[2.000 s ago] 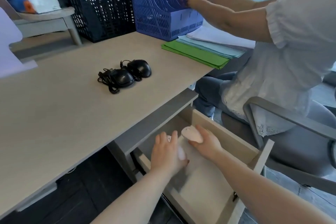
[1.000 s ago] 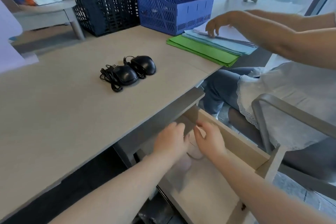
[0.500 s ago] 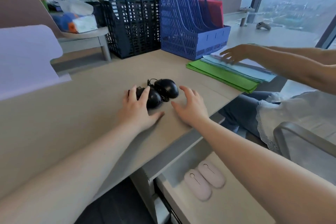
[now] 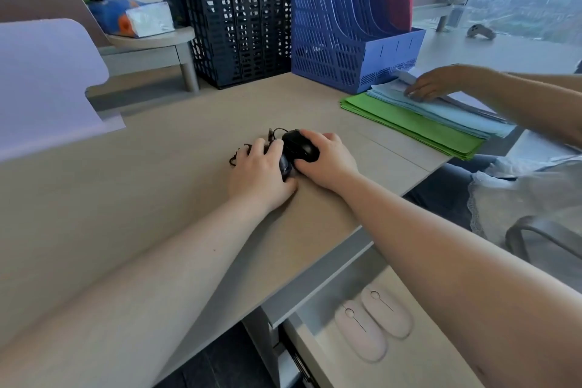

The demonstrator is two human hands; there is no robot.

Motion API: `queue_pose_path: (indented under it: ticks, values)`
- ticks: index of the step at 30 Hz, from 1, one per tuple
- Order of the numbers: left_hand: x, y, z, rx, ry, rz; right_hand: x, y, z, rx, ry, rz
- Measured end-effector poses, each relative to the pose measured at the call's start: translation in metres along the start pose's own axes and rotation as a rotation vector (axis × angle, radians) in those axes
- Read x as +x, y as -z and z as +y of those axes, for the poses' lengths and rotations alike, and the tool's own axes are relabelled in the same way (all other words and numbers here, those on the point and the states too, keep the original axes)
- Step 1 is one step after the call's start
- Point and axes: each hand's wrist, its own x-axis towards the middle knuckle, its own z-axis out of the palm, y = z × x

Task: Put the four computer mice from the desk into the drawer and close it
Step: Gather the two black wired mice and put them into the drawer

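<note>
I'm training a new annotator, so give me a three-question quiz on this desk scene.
1. True or false: the two pale pink oval mice lie in the open wooden drawer.
2. Which hand covers the rear glossy black wired mouse? A) left B) right
3. Fill in: the stack of green paper folders lies beside the ___ plastic file rack.

Key: 1 true. 2 B, the right hand; the left hand covers the nearer one. 3 blue.
</note>
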Motion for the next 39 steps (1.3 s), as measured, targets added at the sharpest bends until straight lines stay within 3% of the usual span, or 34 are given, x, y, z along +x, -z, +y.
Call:
queue_pose_path:
  ticks: [9, 16, 28, 31, 39]
  values:
    - [-0.020, 0.008, 0.003, -0.009, -0.069, 0.031, -0.017, 0.004, 0.004, 0.027, -0.029, 0.104]
    - [-0.045, 0.022, 0.016, 0.023, -0.082, -0.033, -0.057, 0.030, 0.009, 0.249, -0.108, 0.136]
    - [-0.140, 0.014, 0.116, 0.154, -0.247, -0.144, -0.195, 0.106, 0.081, 0.351, -0.252, 0.187]
    - [-0.167, -0.002, 0.139, 0.152, -0.300, -0.172, -0.227, 0.110, 0.110, 0.294, -0.319, 0.140]
    - [-0.237, -0.060, 0.170, 0.133, -0.201, -0.510, -0.269, 0.092, 0.169, 0.036, -0.417, -0.197]
